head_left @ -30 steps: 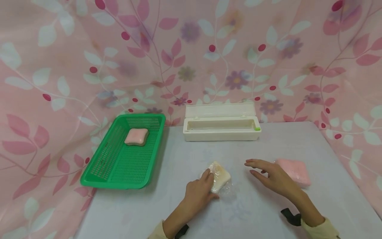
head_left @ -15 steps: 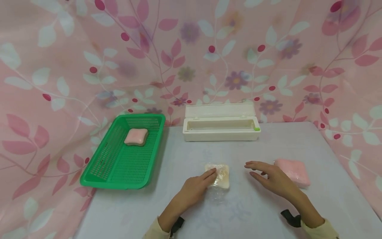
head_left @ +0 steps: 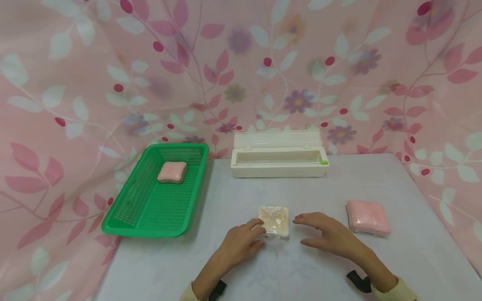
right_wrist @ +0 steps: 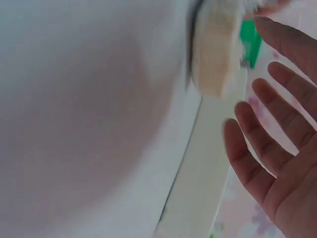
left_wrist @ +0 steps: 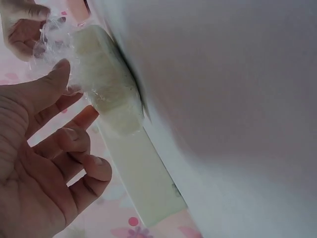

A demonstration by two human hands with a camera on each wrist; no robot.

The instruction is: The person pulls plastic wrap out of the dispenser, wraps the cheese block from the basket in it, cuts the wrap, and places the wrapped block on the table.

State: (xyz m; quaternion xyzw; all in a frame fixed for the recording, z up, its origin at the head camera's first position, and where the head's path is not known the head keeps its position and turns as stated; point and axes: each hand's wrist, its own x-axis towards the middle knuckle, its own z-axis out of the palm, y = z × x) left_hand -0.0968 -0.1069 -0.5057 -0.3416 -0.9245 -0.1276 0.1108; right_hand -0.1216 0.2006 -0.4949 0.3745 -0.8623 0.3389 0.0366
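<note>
A cream-coloured bar of soap (head_left: pixel 274 220) in clear plastic wrap lies on the table, with loose crumpled film (left_wrist: pixel 52 44) at its near side. My left hand (head_left: pixel 242 242) is at the bar's left edge, fingertips touching the wrap and the lower fingers loosely bent. Just right of the bar, my right hand (head_left: pixel 327 236) is held with fingers spread, apart from it; the right wrist view shows nothing in its palm. A pink wrapped bar of soap (head_left: pixel 369 217) lies beyond the right hand.
A green perforated basket (head_left: pixel 192 209) stands at the left with a pink bar of soap (head_left: pixel 172 172) inside. A white plastic wrap dispenser (head_left: pixel 279 170), lid raised, sits at the table's back edge. Floral cloth hangs behind the table.
The cream bar turned square under my left hand, which then drew back to its near left edge. The loose film now stands bunched. My right hand moved left towards the bar.
</note>
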